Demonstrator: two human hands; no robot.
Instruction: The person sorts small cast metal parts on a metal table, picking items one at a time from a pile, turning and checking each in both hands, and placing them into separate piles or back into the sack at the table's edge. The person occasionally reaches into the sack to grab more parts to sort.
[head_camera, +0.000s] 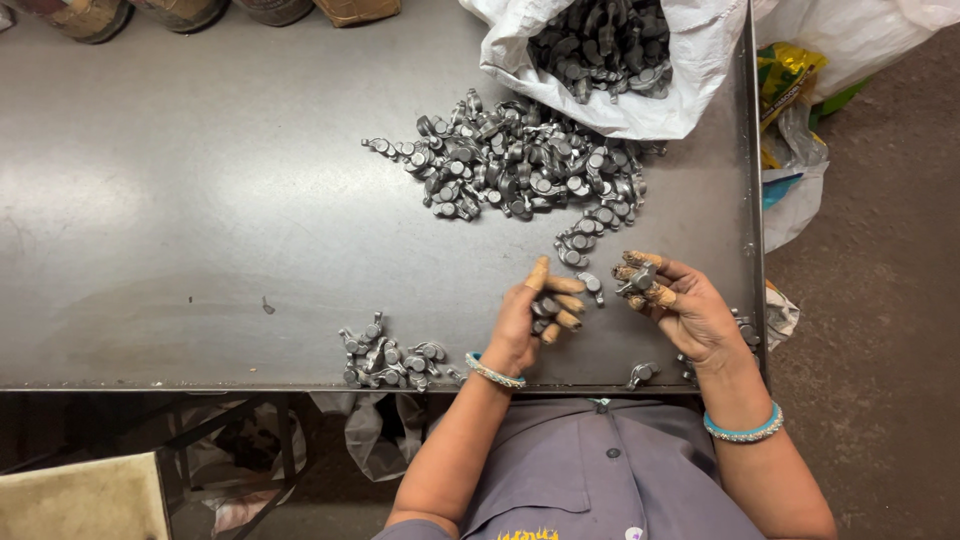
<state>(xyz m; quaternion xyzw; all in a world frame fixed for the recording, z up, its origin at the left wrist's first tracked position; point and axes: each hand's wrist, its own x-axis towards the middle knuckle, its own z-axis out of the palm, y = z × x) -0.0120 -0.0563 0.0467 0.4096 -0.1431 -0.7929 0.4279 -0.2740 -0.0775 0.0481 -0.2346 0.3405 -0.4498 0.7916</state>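
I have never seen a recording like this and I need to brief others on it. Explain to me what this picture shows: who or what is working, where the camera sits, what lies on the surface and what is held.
No machine works here: a person uses two bare hands. The one picture comes from a camera worn on the person's head, looking down.

Below is a grey metal table. At its far edge an open white sack holds small grey metal parts, and a large heap of the same parts lies spilled before it. A smaller pile lies near the front edge, left of the hands.

The left hand curls around a few parts. The right hand holds one part at its fingertips. Several fingertips look wrapped in brownish covering. Both wrists wear bangles.
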